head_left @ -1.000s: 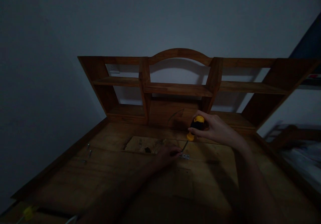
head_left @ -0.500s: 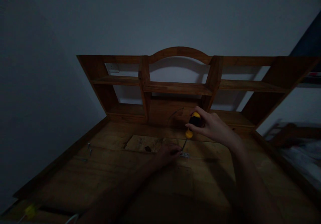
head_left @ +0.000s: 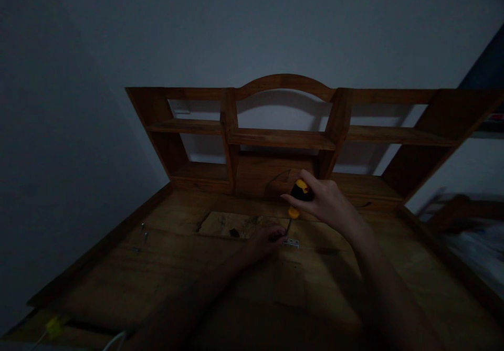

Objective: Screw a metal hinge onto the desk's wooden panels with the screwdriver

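My right hand [head_left: 321, 199] is wrapped around the yellow-and-black handle of a screwdriver [head_left: 301, 189], its thumb stretched along the near side. The shaft slants down to a small metal bracket [head_left: 291, 243] lying on the wooden desktop [head_left: 165, 267]. Close by the screwdriver's tip, my left hand [head_left: 265, 240] has its fingers pinched together at the bracket's left end. What sits between those fingertips is too small and dark to make out.
Several screws [head_left: 145, 236] lie on the left of the desktop. Behind rises a wooden shelf unit [head_left: 281, 138] against the wall. A rough, worn patch [head_left: 228, 226] marks the wood beyond my left hand. A yellow object [head_left: 54, 327] is at the lower left.
My right hand has shifted left and tipped the screwdriver more upright, with the thumb now straighter. My left hand has stayed at the bracket.
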Available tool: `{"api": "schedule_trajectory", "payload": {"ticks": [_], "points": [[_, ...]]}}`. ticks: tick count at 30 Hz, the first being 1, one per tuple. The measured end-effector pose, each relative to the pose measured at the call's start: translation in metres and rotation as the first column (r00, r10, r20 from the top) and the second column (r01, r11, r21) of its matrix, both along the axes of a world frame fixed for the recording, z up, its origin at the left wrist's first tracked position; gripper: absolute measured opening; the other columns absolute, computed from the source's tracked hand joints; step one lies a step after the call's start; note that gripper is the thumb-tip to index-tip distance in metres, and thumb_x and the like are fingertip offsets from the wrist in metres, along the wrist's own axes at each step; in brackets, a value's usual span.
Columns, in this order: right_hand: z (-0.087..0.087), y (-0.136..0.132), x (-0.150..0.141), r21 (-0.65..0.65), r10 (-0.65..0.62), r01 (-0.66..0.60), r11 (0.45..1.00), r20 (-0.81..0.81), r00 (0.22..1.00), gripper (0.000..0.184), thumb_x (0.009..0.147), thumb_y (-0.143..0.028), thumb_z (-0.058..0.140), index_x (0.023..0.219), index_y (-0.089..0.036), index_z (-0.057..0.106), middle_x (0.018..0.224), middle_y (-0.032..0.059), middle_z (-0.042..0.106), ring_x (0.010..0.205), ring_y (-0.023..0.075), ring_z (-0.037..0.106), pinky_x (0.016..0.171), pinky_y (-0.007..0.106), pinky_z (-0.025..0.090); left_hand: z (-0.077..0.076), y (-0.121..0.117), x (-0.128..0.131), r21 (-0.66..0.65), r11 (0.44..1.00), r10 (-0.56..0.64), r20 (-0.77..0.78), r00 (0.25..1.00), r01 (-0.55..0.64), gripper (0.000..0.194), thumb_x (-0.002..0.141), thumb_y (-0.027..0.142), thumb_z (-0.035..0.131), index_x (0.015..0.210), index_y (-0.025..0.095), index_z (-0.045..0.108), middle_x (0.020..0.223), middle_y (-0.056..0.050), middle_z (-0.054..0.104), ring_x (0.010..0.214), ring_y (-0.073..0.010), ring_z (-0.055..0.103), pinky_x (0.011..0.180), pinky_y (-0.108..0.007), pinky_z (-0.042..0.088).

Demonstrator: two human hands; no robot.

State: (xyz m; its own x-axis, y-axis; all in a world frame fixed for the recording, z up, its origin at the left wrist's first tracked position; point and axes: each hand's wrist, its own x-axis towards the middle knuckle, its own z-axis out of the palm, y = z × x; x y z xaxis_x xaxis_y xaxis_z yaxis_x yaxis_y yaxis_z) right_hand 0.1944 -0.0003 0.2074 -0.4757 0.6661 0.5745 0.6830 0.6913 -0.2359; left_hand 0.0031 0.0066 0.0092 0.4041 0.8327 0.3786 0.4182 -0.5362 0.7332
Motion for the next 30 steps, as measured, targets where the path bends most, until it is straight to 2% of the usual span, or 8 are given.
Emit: {"api": "schedule_trajectory", "payload": {"ticks": [7, 9, 12, 14, 19, 22, 25, 30], "points": [[0.002, -0.001, 0.001, -0.069, 0.032, -0.033, 0.997, -0.011, 0.999, 0.037, 0.089, -0.054, 0.060, 0.109, -0.022, 0.054, 0.081, 0.0027, 0.066, 0.067, 0.0185, 0.063, 0.059, 0.028, 0.043, 0.001, -0.001, 0.000, -0.022, 1.000, 0.000, 0.005, 1.000, 0.000, 0.012, 0.089, 0.028, 0.063, 0.095, 0.018, 0.067, 0.091, -0.002, 0.069, 0.082, -0.0138, 0.062, 0.077, -0.025, 0.048], [0.007, -0.005, 0.001, -0.109, 0.108, -0.110, 0.988, -0.023, 0.994, 0.035, 0.091, -0.044, 0.059, 0.118, -0.023, 0.053, 0.095, 0.0044, 0.068, 0.074, 0.0184, 0.065, 0.066, 0.029, 0.047, 0.003, -0.002, 0.000, -0.013, 1.000, -0.008, -0.007, 1.000, 0.008, 0.012, 0.090, 0.028, 0.062, 0.094, 0.018, 0.067, 0.089, -0.001, 0.068, 0.080, -0.0134, 0.062, 0.076, -0.024, 0.048], [0.013, -0.010, 0.002, -0.168, 0.222, -0.224, 0.960, -0.031, 0.975, 0.045, 0.091, -0.029, 0.057, 0.135, -0.026, 0.047, 0.121, 0.0061, 0.064, 0.089, 0.0193, 0.066, 0.082, 0.032, 0.050, 0.003, -0.002, 0.000, 0.000, 1.000, -0.026, -0.006, 1.000, 0.026, 0.012, 0.090, 0.028, 0.062, 0.094, 0.017, 0.066, 0.087, -0.001, 0.068, 0.079, -0.0130, 0.062, 0.073, -0.023, 0.047], [0.013, -0.012, 0.002, -0.170, 0.235, -0.239, 0.956, -0.042, 0.971, 0.049, 0.090, -0.027, 0.056, 0.138, -0.027, 0.046, 0.125, 0.0060, 0.063, 0.096, 0.0210, 0.065, 0.087, 0.034, 0.049, 0.002, -0.001, 0.000, 0.017, 0.999, -0.032, 0.011, 0.999, 0.032, 0.012, 0.090, 0.028, 0.061, 0.094, 0.017, 0.066, 0.087, -0.001, 0.068, 0.079, -0.0134, 0.062, 0.073, -0.023, 0.048], [0.008, -0.008, -0.003, -0.140, 0.180, -0.193, 0.971, -0.102, 0.978, 0.035, 0.093, -0.038, 0.058, 0.126, -0.027, 0.054, 0.113, 0.0042, 0.068, 0.090, 0.0206, 0.067, 0.081, 0.032, 0.051, -0.001, 0.000, 0.001, 0.008, 0.999, -0.035, 0.025, 0.999, 0.034, 0.015, 0.091, 0.030, 0.060, 0.094, 0.018, 0.067, 0.088, -0.001, 0.068, 0.078, -0.0138, 0.061, 0.073, -0.024, 0.047], [0.006, -0.002, -0.005, -0.096, 0.163, -0.175, 0.980, -0.121, 0.979, 0.033, 0.093, -0.043, 0.058, 0.121, -0.026, 0.056, 0.112, 0.0052, 0.068, 0.096, 0.0221, 0.066, 0.085, 0.034, 0.050, 0.000, -0.001, 0.001, -0.011, 1.000, -0.027, 0.021, 0.999, 0.027, 0.017, 0.091, 0.033, 0.060, 0.093, 0.018, 0.067, 0.086, -0.001, 0.068, 0.076, -0.0134, 0.060, 0.071, -0.024, 0.047], [0.007, 0.001, -0.002, -0.095, 0.163, -0.172, 0.980, -0.101, 0.981, 0.034, 0.093, -0.042, 0.057, 0.123, -0.025, 0.056, 0.112, 0.0056, 0.068, 0.096, 0.0221, 0.066, 0.084, 0.034, 0.051, 0.003, -0.002, 0.002, -0.024, 0.998, -0.054, 0.048, 0.997, 0.056, 0.016, 0.091, 0.032, 0.059, 0.094, 0.018, 0.067, 0.088, -0.001, 0.068, 0.078, -0.0134, 0.061, 0.073, -0.024, 0.047], [0.009, -0.003, 0.005, -0.203, 0.218, -0.228, 0.952, -0.071, 0.973, 0.045, 0.093, -0.030, 0.054, 0.138, -0.028, 0.047, 0.123, 0.0053, 0.065, 0.081, 0.0172, 0.066, 0.076, 0.032, 0.053, 0.007, -0.004, 0.004, -0.037, 0.999, -0.030, 0.044, 0.999, 0.031, 0.016, 0.090, 0.031, 0.060, 0.090, 0.017, 0.066, 0.084, -0.002, 0.067, 0.075, -0.0131, 0.059, 0.071, -0.024, 0.047]]}}
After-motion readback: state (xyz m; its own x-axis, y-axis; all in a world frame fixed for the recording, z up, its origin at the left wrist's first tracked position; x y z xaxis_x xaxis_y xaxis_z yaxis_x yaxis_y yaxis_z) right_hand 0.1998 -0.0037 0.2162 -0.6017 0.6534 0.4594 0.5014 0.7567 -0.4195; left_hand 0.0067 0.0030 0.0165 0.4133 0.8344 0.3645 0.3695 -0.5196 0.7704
